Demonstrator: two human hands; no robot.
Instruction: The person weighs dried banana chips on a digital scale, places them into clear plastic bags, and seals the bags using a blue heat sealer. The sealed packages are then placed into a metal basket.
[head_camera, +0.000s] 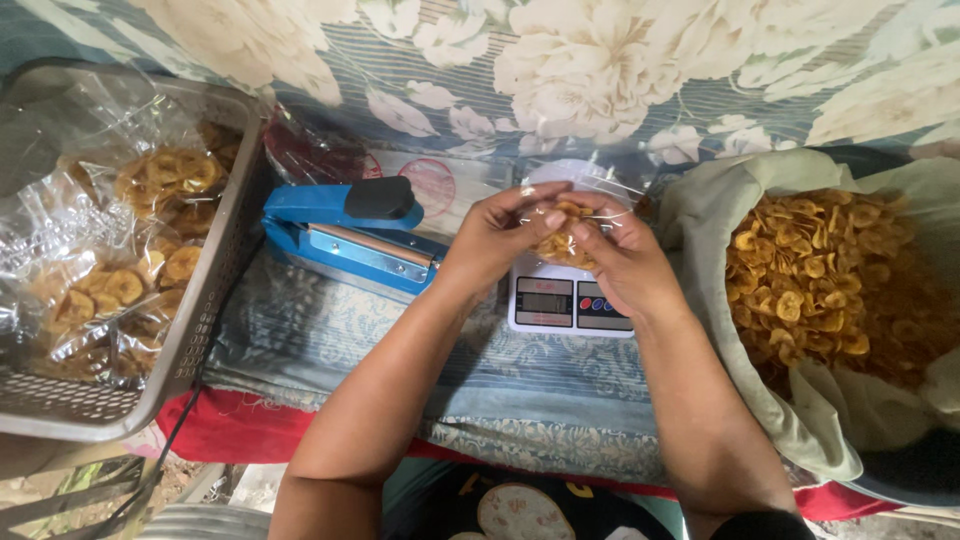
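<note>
While both my hands meet above white kitchen scale (570, 300), left hand (495, 240) and right hand (620, 262) pinch small clear bag of banana chips (562, 240) between fingers — bag held over scale pan. Blue heat sealer (345, 235) just left; cloth-lined sack of loose chips (830, 280) right; mesh tray (205, 310) with filled bags far left.

scale (570, 300) at centre, chip bag (565, 243) held over it. heat sealer (345, 235) at 9 o'clock, tray (205, 310) of packed bags beyond. sack of chips (830, 280) at 3 o'clock.
</note>
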